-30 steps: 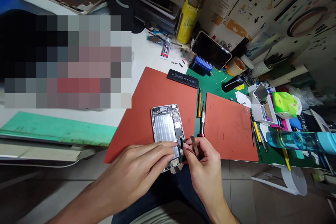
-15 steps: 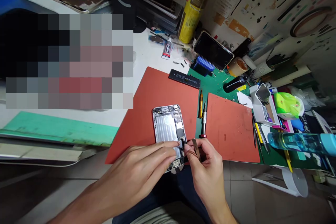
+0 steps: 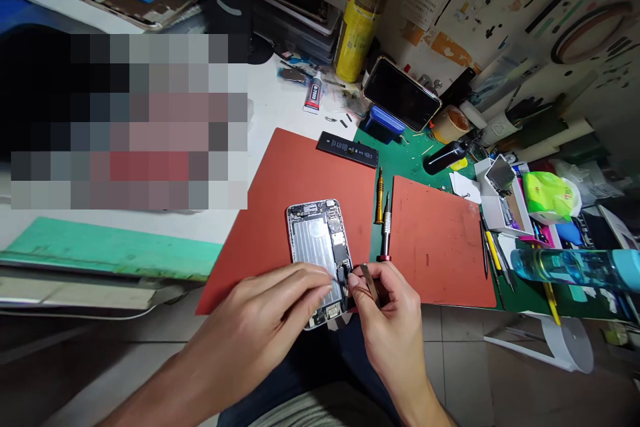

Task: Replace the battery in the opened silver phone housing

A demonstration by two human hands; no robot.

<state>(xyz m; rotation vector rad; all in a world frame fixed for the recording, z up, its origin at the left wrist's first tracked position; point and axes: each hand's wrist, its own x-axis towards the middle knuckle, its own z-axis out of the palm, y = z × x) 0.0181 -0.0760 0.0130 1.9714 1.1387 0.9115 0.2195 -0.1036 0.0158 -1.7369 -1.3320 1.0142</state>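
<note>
The bare left hand (image 3: 273,310) covers the lower left part of the opened silver phone (image 3: 313,240); any item in its grasp is indiscernible. The upper edge crops the yellow cylindrical can (image 3: 363,20).

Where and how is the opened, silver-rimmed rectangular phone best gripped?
Probably pinch the phone across its far half, by the long outer edges, from above: it is a flat slab, its inner parts bare, and the left hand and right hand crowd its near end.
</note>
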